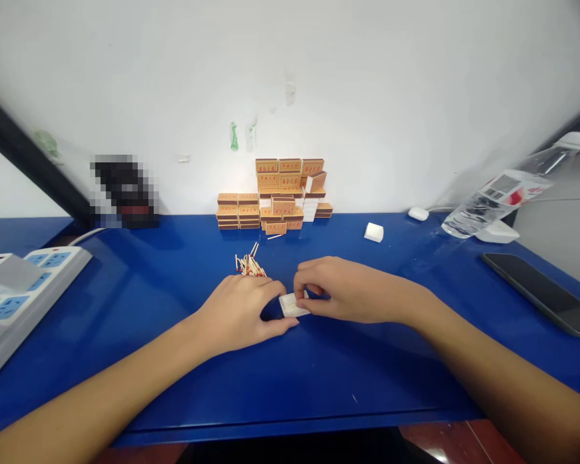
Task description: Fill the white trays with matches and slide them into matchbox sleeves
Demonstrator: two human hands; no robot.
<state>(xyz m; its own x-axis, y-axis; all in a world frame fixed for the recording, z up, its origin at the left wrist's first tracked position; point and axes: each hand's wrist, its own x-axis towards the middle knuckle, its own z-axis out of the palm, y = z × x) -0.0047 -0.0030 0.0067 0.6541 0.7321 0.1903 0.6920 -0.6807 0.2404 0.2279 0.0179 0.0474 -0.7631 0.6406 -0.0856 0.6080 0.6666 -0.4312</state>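
A small white matchbox tray [287,305] lies on the blue table in front of me. My left hand [239,314] steadies it, with the thumb at the near side and the index finger at the far left. Over the tray's right part, my right hand [341,289] has its thumb and index finger pinched together, the tips down inside. Whatever is in that pinch is too small to make out. Just beyond my left hand is a loose pile of red-tipped matches [251,265]. Stacked matchboxes [279,183] stand against the wall.
A white power strip [53,274] occupies the left side, near a pixelated dark object [125,193]. To the right are a small white block [374,232], a white case [418,213], a tilted plastic bottle [502,193] and a dark phone [541,293]. One match [274,236] lies by the boxes.
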